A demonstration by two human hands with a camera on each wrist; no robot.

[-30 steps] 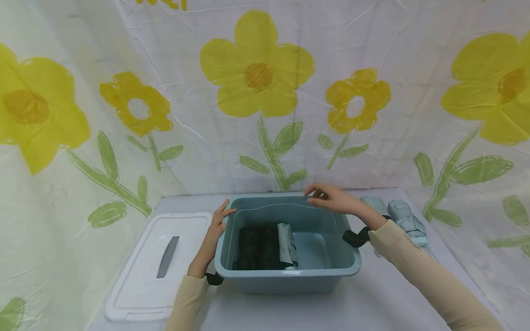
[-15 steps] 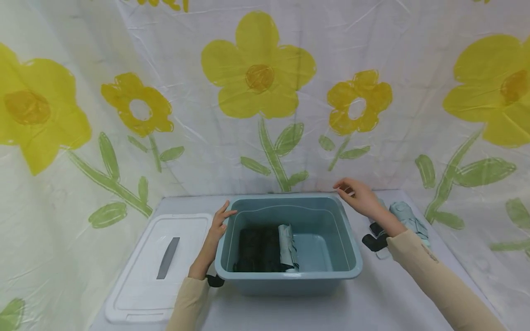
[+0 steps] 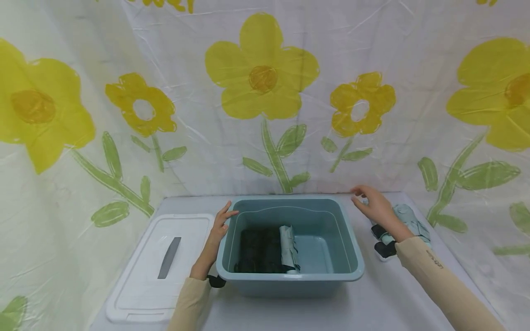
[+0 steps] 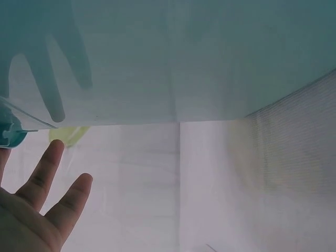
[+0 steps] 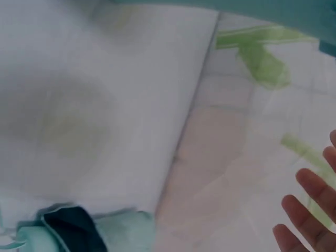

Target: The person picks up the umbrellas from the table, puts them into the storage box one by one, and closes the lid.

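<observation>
Apparently a reach is in hand: the right hand (image 3: 374,207) hovers beyond the right rim of the plastic tub (image 3: 285,288), near pale blue-green rolled bundles (image 3: 407,216) on the surface (image 3: 331,315). Its fingers are loosely bent and apart, with nothing held. Left hand (image 3: 219,224): fingers extended and spread at the tub's left rim, gripping nothing; probably steadying it.

Next move, as judged: lower the right hand onto one bundle and close around its length; then lift clear of the rim. Room remains in the tub's right part.

Materials. Tub: smooth, grey-teal, rounded corners, rolled lip. Inside, dark, soft-looking items (image 3: 260,250) at left, details lost in shadow; a pale wrinkled roll (image 3: 289,248) lies just beside them. Bundles outside: creased fabric, possibly folded umbrellas; one bears a dark band (image 5: 76,229). Lid (image 3: 141,276): white, flat, raised border, grey handle (image 3: 169,257).
</observation>
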